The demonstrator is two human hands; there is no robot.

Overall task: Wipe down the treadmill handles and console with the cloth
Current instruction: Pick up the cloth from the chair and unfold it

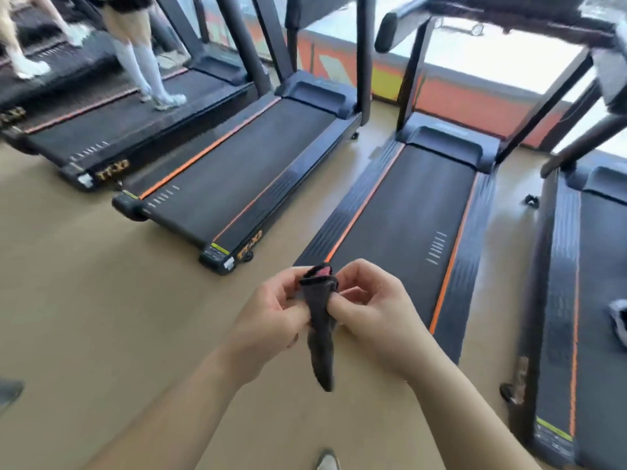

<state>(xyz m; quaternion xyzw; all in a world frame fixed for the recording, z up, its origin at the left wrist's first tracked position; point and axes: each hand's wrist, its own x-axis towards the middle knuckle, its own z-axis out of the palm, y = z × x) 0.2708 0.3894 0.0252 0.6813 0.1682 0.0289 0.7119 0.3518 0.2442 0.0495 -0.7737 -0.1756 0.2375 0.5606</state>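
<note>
we are readying the dark cloth point(320, 320), our left hand point(271, 310) and right hand point(369, 307) both pinching it. no wiping has begun, we judge. next we must reach the treadmill point(407, 212) handle point(386, 32).

A dark grey cloth point(320, 334) with a pink patch at its top is being shown against a tan floor point(84, 283). The black belt of the treadmill point(400, 232) is being bordered by orange stripes and marked by short white lines. An orange and yellow wall panel point(441, 93) is being shown behind it, and white knee socks point(149, 69) are being worn at the far left.
</note>
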